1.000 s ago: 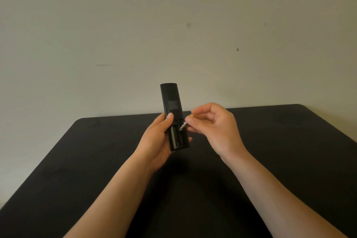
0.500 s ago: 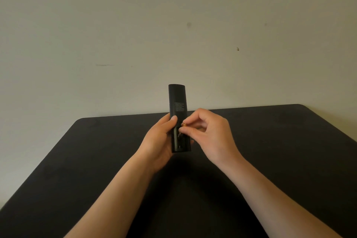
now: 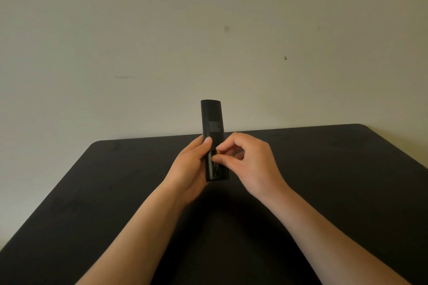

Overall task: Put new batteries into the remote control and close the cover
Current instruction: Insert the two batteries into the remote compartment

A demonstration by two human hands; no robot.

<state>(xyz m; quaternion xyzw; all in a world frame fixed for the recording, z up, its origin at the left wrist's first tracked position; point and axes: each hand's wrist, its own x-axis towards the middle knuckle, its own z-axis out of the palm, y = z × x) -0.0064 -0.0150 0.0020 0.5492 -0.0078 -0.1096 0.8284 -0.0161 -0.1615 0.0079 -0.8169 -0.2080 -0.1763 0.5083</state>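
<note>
A black remote control (image 3: pixel 212 120) stands nearly upright above the table, its back with small white print facing me. My left hand (image 3: pixel 190 166) grips its lower half from the left, thumb across the back. The battery compartment at the lower end is uncovered. My right hand (image 3: pixel 247 162) pinches a small battery (image 3: pixel 218 152) between thumb and forefinger and holds it at the top of the open compartment. Only the battery's gold-coloured end shows; the rest is hidden by my fingers. No cover is in view.
A black table (image 3: pixel 347 169) with rounded corners fills the lower half of the view. Behind it is a plain pale wall (image 3: pixel 162 41) with a few small marks. Both forearms reach in from the bottom edge.
The remote has turned more upright and shifted slightly right. My right hand has brought the battery from beside the remote down into the open compartment.
</note>
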